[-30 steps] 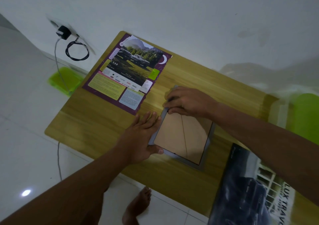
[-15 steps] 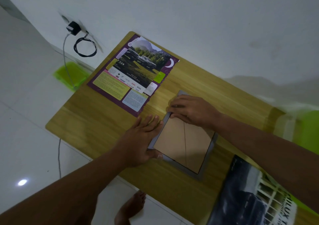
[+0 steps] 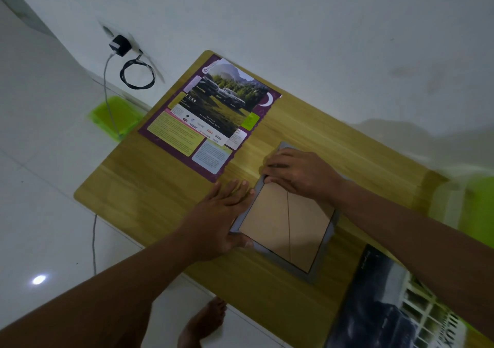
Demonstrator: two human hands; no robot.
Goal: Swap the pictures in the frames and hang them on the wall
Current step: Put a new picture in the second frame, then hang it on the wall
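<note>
We see a grey picture frame (image 3: 290, 230) lying face down on the wooden tabletop (image 3: 149, 195), brown backing board up, with a thin line running down the board

Left hand (image 3: 219, 222): fingers spread flat on the tabletop right beside the frame's left edge, thumb touching the frame's near-left rim. Not gripping, just bracing the frame

Right hand (image 3: 296, 172): fingers curled down over the frame's far corner, fingertips pressing at the edge of the backing board. We can't tell whether it has hold of a tab or only pushes on the board

A purple poster with pickup trucks in a green landscape (image 3: 211, 112) lies flat just beyond the left hand, close to the frame, not touching it. A dark picture with a vehicle and white window grid (image 3: 385, 313) lies under the right forearm, at the near edge of the tabletop, partly cut off by the view

Beyond the left hand a black charger with a coiled cable (image 3: 133, 64) sits in a wall socket, and a green tray (image 3: 115, 115) lies on the floor under it. A bare foot (image 3: 203, 321) shows below the tabletop edge
</note>
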